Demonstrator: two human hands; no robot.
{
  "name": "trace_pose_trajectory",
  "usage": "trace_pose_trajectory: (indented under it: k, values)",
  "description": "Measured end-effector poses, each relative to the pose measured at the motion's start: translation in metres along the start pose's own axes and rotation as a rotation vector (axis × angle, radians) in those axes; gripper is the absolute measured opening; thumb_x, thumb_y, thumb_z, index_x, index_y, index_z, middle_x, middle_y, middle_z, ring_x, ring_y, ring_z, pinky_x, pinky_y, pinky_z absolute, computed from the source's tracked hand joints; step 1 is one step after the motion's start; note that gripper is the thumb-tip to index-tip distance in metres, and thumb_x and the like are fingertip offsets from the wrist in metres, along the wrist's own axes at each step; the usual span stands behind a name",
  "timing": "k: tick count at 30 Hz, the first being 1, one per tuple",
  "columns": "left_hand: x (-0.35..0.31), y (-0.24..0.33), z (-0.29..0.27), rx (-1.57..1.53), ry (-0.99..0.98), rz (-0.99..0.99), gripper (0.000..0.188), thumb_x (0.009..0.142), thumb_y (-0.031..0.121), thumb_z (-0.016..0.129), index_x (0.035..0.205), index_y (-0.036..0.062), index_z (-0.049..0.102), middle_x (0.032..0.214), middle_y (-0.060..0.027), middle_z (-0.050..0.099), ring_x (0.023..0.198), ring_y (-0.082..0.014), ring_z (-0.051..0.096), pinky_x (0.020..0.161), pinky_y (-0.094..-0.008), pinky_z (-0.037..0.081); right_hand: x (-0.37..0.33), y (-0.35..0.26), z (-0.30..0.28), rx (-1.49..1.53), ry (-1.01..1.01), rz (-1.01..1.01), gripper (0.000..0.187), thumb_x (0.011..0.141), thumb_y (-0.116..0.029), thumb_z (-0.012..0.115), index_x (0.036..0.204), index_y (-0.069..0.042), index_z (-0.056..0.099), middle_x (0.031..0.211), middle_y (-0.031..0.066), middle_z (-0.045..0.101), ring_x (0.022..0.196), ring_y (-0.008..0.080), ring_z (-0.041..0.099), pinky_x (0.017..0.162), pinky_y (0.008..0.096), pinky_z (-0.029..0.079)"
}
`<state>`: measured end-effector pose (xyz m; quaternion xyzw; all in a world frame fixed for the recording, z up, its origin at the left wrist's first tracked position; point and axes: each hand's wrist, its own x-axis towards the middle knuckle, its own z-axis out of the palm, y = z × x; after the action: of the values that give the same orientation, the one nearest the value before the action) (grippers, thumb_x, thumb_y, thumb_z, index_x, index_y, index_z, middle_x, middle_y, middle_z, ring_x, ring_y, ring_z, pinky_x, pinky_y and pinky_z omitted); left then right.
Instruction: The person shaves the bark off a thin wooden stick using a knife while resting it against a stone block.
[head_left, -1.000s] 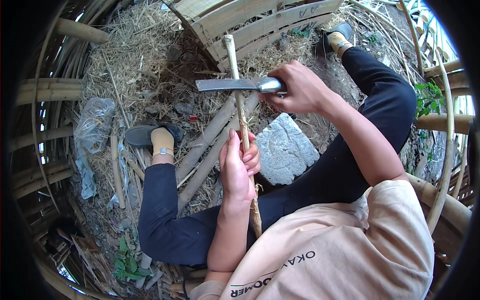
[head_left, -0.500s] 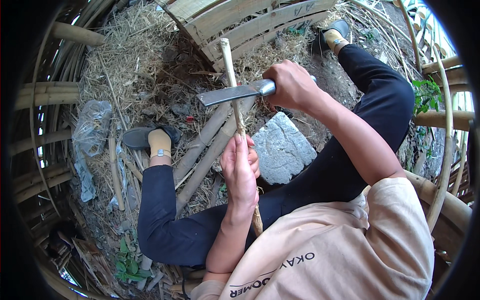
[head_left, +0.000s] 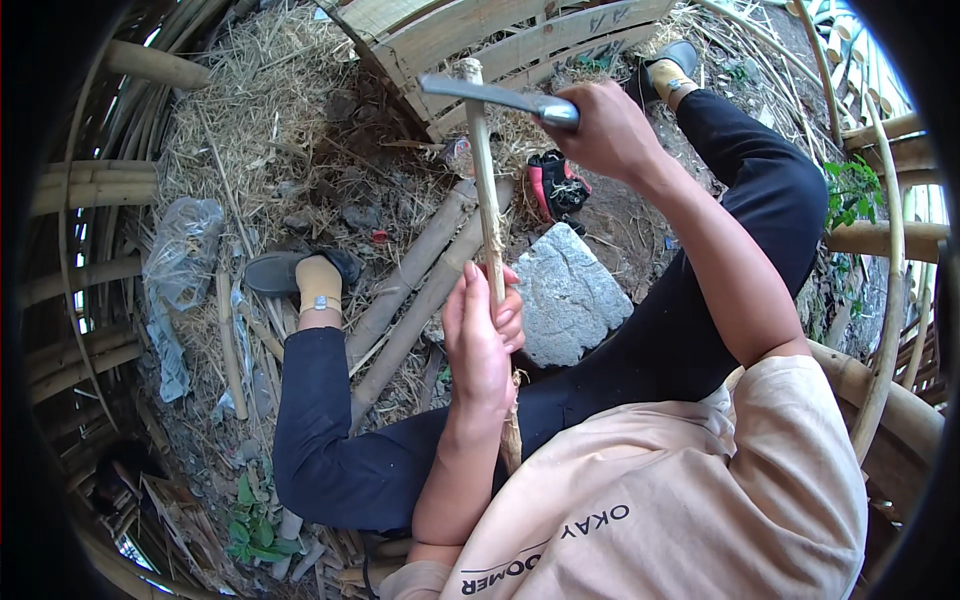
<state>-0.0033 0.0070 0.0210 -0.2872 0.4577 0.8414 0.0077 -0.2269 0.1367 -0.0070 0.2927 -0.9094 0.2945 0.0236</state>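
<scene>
My left hand (head_left: 482,335) is closed round a wooden stick (head_left: 487,190), whose lower end rests against my shirt and lap. The stick points up and away from me; pale, peeled wood shows on its upper length, with rough shreds near my fingers. My right hand (head_left: 610,130) grips the handle of a machete-like knife with a metal collar. Its flat blade (head_left: 490,93) lies across the stick just below the far tip. Whether the edge touches the wood, I cannot tell. Most of the knife's handle is hidden inside my fist.
A grey stone block (head_left: 565,295) sits between my legs. Bamboo poles (head_left: 415,270) lie beside it, and a red and black object (head_left: 552,187) is beyond. A wooden slatted crate (head_left: 480,60) stands at the far side. A clear plastic bag (head_left: 185,255) lies left, near bamboo walls.
My right hand has moved the knife up along the stick, from mid-length to near its far tip. The stick has tilted slightly right. The red and black object has come into sight.
</scene>
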Motion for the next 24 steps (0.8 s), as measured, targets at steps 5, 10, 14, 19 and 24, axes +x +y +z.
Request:
trace_pose_trajectory:
  k: [5, 10, 14, 19, 24]
  values:
    - [0.008, 0.003, -0.013, -0.023, 0.032, -0.006, 0.040, 0.109, 0.038, 0.033, 0.100, 0.0050, 0.053, 0.064, 0.0066, 0.034, 0.049, -0.0007, 0.025, 0.042, -0.0177, 0.021, -0.021, -0.027, 0.003, -0.102, -0.238, -0.159, 0.013, 0.069, -0.015, 0.070, 0.078, -0.007, 0.072, 0.068, 0.0159, 0.068, 0.067, 0.0355, 0.069, 0.068, 0.0455, 0.057]
    - [0.005, -0.009, -0.007, 0.209, 0.126, 0.168, 0.030, 0.108, 0.033, 0.041, 0.097, 0.0073, 0.052, 0.063, 0.0085, 0.034, 0.049, 0.0010, 0.025, 0.041, -0.0171, 0.018, -0.036, -0.043, 0.009, -0.092, -0.307, -0.131, 0.013, 0.066, -0.015, 0.069, 0.072, -0.003, 0.069, 0.066, 0.0211, 0.066, 0.066, 0.0398, 0.068, 0.066, 0.0476, 0.056]
    - [0.003, -0.004, -0.006, 0.175, 0.056, 0.144, 0.024, 0.106, 0.032, 0.050, 0.095, 0.0102, 0.050, 0.062, 0.0106, 0.032, 0.048, 0.0023, 0.024, 0.040, -0.0173, 0.016, -0.030, -0.031, 0.015, -0.076, -0.220, -0.054, 0.012, 0.066, -0.013, 0.067, 0.071, -0.003, 0.069, 0.066, 0.0219, 0.065, 0.067, 0.0408, 0.068, 0.066, 0.0480, 0.056]
    - [0.005, -0.010, -0.010, 0.321, 0.096, 0.219, 0.022, 0.104, 0.030, 0.054, 0.094, 0.0111, 0.049, 0.062, 0.0106, 0.033, 0.048, 0.0025, 0.025, 0.040, -0.0172, 0.016, -0.020, -0.028, 0.014, -0.128, -0.223, -0.030, 0.013, 0.065, -0.013, 0.067, 0.073, -0.003, 0.070, 0.067, 0.0213, 0.066, 0.068, 0.0406, 0.069, 0.067, 0.0472, 0.057]
    - [0.000, 0.003, 0.001, 0.186, 0.068, 0.108, 0.019, 0.105, 0.027, 0.052, 0.095, 0.0111, 0.049, 0.062, 0.0105, 0.032, 0.047, 0.0024, 0.024, 0.040, -0.0176, 0.016, -0.013, -0.014, 0.014, -0.153, -0.148, -0.047, 0.013, 0.065, -0.013, 0.068, 0.074, -0.004, 0.071, 0.068, 0.0210, 0.067, 0.067, 0.0395, 0.069, 0.067, 0.0469, 0.057]
